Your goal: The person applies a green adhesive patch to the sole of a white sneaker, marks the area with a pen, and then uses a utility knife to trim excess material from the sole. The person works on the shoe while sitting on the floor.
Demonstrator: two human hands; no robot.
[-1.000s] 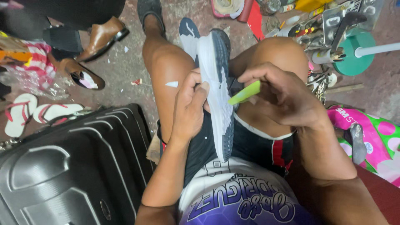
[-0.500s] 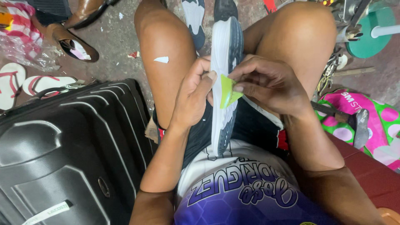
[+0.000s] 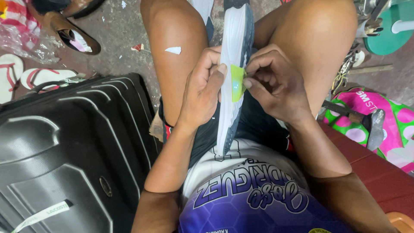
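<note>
Since a moment ago, both hands have closed in and the green piece now sits flat against the sole's edge instead of poking outward. Leftmost, my left hand point(image 3: 202, 92) is curled around the shoe point(image 3: 235, 64), thumb pressing its white sole. That shoe runs lengthwise away from me between my knees, heel toward my belly. Just right of it, the small green piece point(image 3: 236, 83) is pinched in my right hand point(image 3: 276, 84), fingertips closed on it.
</note>
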